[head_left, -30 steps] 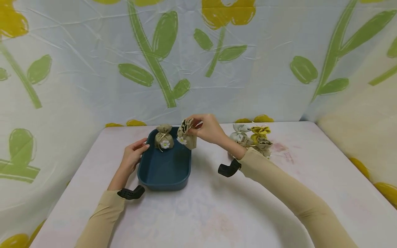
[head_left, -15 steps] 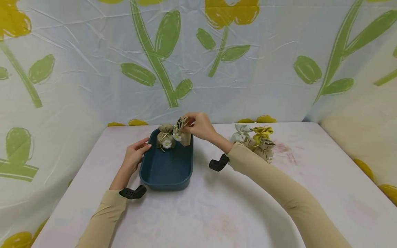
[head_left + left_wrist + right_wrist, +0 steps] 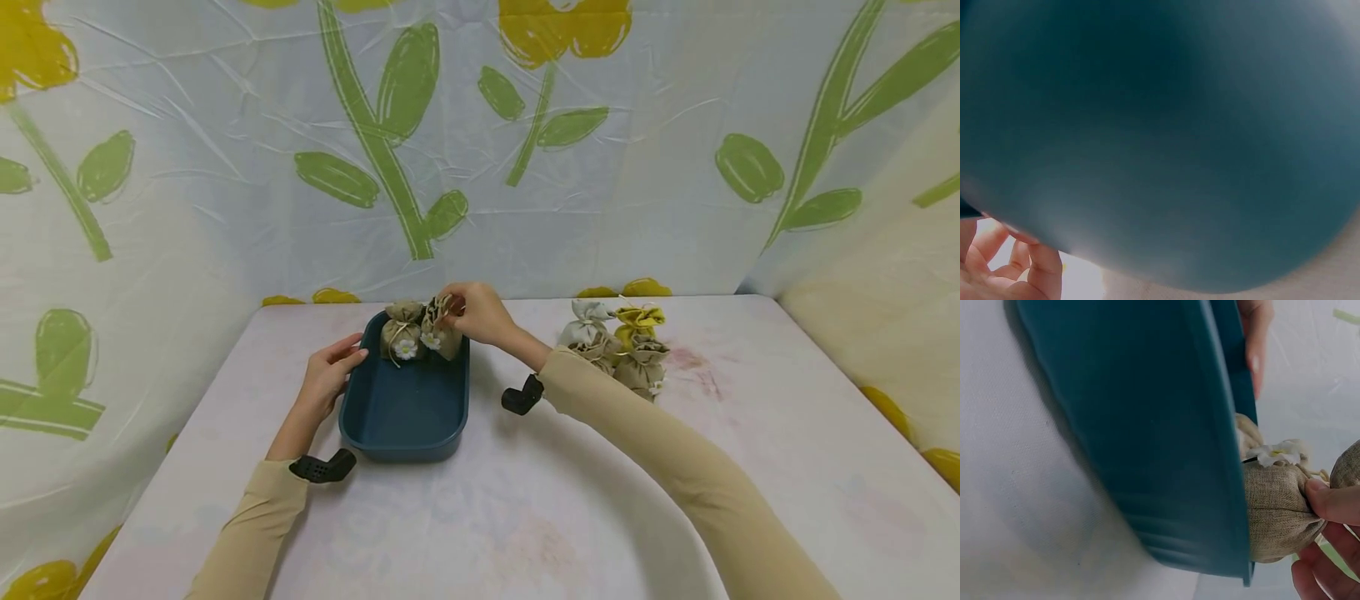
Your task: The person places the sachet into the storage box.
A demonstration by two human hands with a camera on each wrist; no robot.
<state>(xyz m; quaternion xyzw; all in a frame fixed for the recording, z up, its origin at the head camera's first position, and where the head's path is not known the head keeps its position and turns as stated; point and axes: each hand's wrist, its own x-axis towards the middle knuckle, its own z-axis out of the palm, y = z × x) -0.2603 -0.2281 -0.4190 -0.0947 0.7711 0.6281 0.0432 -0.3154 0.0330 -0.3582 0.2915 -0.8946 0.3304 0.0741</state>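
My right hand (image 3: 483, 315) pinches the gathered neck of a beige drawstring pouch (image 3: 448, 342) with a white flower. This pouch (image 3: 1279, 512) is partly below the rim at the far right corner of a dark blue tub (image 3: 408, 408). Next to it, a similar beige pouch (image 3: 397, 340) stands upright in the tub's far left corner. My left hand (image 3: 324, 379) holds the tub's left rim. In the left wrist view the tub's wall (image 3: 1166, 175) fills most of the picture, with the left fingers (image 3: 1044, 272) against its edge.
Right of the tub, several pouches stand grouped on the table (image 3: 525, 517): a pale grey one (image 3: 588, 323), a yellow one (image 3: 637, 321) and beige ones, such as a beige pouch (image 3: 641, 367). The right sleeve partly covers them. A flowered cloth (image 3: 600, 208) hangs behind.
My right hand has moved left and lowered the beige pouch from above the tub's right rim into the far right corner, beside the other pouch. The left hand stays at the rim.
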